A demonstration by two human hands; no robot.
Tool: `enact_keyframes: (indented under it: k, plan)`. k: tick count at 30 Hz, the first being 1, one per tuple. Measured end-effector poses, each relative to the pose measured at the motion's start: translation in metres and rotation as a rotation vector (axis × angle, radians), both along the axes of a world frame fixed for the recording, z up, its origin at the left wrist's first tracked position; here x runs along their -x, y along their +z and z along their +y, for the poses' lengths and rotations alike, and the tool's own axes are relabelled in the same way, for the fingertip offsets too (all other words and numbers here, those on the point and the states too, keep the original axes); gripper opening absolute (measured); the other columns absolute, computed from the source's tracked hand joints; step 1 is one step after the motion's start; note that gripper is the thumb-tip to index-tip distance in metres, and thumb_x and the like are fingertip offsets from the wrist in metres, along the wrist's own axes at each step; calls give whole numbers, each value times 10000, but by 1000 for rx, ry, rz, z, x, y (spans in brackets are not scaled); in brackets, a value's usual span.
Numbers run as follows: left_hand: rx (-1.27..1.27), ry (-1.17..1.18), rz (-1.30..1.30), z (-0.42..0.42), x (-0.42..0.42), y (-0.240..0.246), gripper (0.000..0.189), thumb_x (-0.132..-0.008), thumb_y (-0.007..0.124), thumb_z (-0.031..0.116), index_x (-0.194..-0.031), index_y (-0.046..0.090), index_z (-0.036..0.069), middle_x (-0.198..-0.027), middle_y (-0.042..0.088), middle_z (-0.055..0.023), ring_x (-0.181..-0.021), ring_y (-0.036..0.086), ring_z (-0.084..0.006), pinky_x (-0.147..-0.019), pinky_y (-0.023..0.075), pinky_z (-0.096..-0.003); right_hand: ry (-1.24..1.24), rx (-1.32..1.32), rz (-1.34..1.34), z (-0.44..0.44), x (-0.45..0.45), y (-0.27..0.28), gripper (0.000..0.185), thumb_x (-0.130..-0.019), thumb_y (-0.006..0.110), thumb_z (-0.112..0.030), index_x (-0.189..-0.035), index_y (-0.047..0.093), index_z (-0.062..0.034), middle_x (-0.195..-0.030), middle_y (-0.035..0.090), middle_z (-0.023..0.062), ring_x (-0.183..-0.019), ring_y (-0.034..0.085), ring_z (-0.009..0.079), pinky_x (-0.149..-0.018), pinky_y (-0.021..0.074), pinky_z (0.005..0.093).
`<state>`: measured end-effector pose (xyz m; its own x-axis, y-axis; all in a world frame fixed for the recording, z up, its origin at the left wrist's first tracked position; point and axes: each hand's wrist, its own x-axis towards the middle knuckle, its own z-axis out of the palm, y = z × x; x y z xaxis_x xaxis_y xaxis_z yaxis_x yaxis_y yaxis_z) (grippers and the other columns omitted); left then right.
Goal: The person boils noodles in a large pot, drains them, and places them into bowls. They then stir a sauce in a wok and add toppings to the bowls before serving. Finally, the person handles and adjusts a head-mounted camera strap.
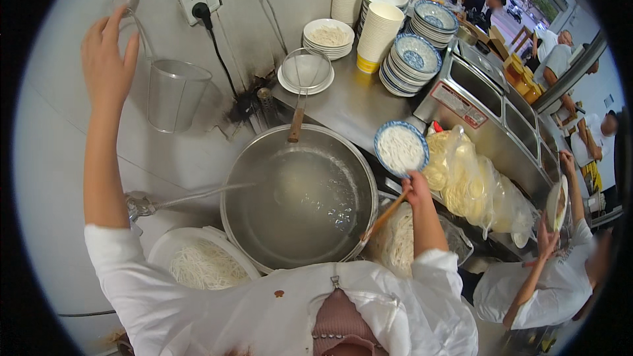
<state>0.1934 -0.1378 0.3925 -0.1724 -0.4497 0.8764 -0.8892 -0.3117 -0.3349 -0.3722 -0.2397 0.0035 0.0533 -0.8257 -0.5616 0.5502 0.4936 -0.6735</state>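
Note:
My left hand [106, 57] is raised against the wall at the left, fingers apart, its fingertips at a wall hook [126, 2]. From that hook hangs a deep wire-mesh noodle strainer [177, 96] by its handle. My right hand [418, 189] grips the edge of a blue-rimmed bowl [377, 144] filled with white noodles [401, 149]. Long wooden chopsticks [388, 213] are in the same hand, their lower ends by the rim of a large metal pot [228, 217]. Cloudy liquid with bubbles fills the pot in front of me.
A round sieve [306, 70] rests on white plates, its wooden handle over the pot. Stacked bowls [410, 66] and paper cups [378, 34] line the steel counter [346, 104]. Bagged noodles [465, 178] lie right; a tub [163, 247] of noodles stands left. A co-worker [539, 277] holds a plate.

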Motion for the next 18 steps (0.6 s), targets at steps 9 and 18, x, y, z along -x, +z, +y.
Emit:
enact_keyframes:
  k: [9, 18]
  plan:
    - [-213, -94, 216, 127, 61, -9, 315, -770, 508, 0, -1058, 601, 86, -1106, 531, -104, -1042, 495, -256, -891, 384, -333, -42, -120, -154, -75, -15, -62, 162, -885, 513, -147, -999, 436, -61, -741, 519, 95, -515, 479, 128, -364, 352, 190]
    - [-74, 186, 883, 310, 111, -126, 240, -799, 502, -32, -995, 612, 52, -1049, 526, -82, -908, 526, -166, -734, 440, -251, 285, 115, -367, -22, -25, 10, 461, -886, 379, -373, -1098, 522, 10, -1170, 496, 307, -786, 604, 303, -699, 498, 308]
